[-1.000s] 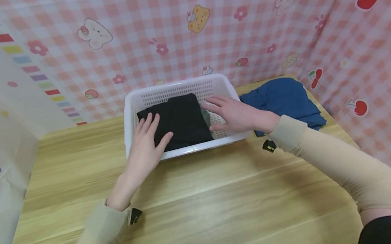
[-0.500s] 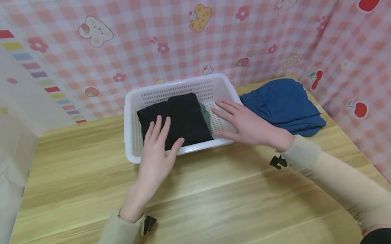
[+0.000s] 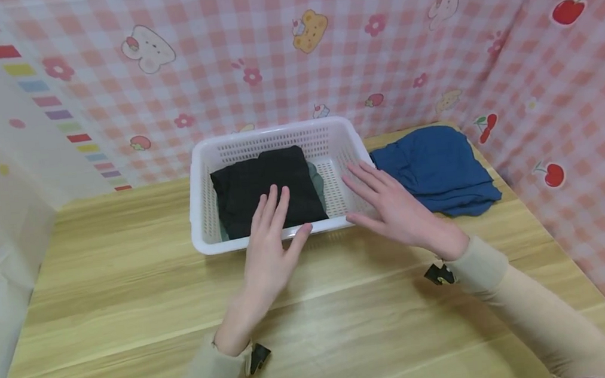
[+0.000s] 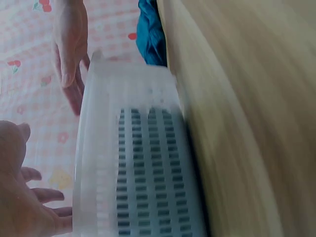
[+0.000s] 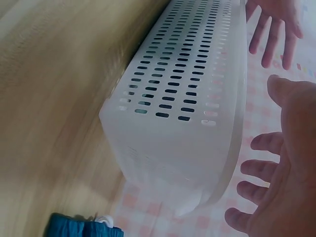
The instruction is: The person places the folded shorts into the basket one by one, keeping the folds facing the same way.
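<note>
A white plastic basket (image 3: 254,135) with slotted walls stands on the wooden table. Folded black cloth (image 3: 264,186) lies in its left and middle part, over a grey-green cloth (image 3: 316,182) that peeks out at the side. My left hand (image 3: 270,252), fingers straight and spread, hovers over the basket's front rim and holds nothing. Over the right front corner, my right hand (image 3: 390,205) is likewise spread and holds nothing. Both wrist views show the hands (image 4: 29,192) (image 5: 281,168) above the basket's rim. Right of the basket lies a folded blue garment (image 3: 436,168).
The wooden table (image 3: 127,288) stretches in front of the basket and to its left. Pink checked cloth (image 3: 207,89) hangs behind and at the right, close to the basket's back. A white dotted sheet (image 3: 1,197) hangs at the left.
My left hand has moved right and toward the front rim, away from the black cloth. My right hand has drawn back to the right and nearer. The basket and clothes have stayed put.
</note>
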Demonstrator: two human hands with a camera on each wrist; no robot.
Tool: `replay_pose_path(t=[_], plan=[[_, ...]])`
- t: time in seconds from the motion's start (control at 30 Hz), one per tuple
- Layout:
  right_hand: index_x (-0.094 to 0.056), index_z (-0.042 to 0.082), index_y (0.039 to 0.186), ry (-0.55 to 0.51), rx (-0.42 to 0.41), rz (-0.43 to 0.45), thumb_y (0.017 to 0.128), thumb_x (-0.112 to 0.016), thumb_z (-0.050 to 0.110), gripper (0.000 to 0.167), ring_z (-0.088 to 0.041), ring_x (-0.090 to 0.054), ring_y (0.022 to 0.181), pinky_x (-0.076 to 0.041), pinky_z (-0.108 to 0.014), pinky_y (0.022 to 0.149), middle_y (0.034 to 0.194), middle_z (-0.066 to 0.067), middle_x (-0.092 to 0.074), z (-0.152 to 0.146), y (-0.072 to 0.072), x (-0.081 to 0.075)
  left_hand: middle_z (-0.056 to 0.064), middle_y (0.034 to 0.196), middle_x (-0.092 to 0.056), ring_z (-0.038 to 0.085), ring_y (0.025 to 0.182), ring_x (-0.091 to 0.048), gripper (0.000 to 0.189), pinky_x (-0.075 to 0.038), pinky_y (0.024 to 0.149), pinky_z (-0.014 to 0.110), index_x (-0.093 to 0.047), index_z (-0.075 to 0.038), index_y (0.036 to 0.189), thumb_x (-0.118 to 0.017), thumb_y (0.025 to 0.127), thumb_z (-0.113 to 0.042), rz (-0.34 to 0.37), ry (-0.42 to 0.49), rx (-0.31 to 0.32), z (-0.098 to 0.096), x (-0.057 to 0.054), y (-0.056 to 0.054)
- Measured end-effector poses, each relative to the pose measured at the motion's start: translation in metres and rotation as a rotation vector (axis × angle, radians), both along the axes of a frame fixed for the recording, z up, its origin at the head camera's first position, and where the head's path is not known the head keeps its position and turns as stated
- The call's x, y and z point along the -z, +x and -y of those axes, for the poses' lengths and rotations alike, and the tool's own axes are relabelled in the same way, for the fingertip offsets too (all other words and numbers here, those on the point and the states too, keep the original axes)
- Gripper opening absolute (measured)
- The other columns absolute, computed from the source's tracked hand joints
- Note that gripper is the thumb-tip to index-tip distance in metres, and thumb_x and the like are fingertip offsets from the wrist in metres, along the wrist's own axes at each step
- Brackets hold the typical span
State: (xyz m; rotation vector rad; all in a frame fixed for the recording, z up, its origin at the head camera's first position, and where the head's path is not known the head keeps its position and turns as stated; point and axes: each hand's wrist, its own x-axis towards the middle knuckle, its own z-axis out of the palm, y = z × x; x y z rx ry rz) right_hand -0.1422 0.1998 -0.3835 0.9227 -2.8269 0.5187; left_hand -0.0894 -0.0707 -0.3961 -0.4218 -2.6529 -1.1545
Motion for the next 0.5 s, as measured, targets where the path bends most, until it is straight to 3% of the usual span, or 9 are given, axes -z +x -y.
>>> replay_pose_path(t=[0.23,0.5], plan=[[-0.040,0.007,0.162,-0.021,0.029,-0.014,0.100,-0.072,0.035,0.075,-0.043,-0.027,0.162,-0.028,-0.062,0.130,0.172,-0.017,-0.034,-0.011,0.008,0.005,0.017,0.175,-0.028,0.041,0.164,-0.022,0.076,-0.025,0.132,0.061,-0.032,-0.012,0.166,-0.069,0.102,-0.030,-0.079,0.046,0.053,-0.023,0.008,0.005],[-0.040,0.008,0.162,-0.062,0.074,-0.040,0.101,-0.071,0.035,0.074,-0.044,-0.029,0.161,-0.029,-0.067,0.127,0.171,-0.020,-0.035,-0.032,0.011,0.010,0.015,0.175,-0.027,0.041,0.164,-0.022,0.075,-0.026,0.132,0.061,-0.032,-0.013,0.166,-0.067,0.103,-0.033,-0.125,0.019,0.098,-0.045,0.014,0.005]])
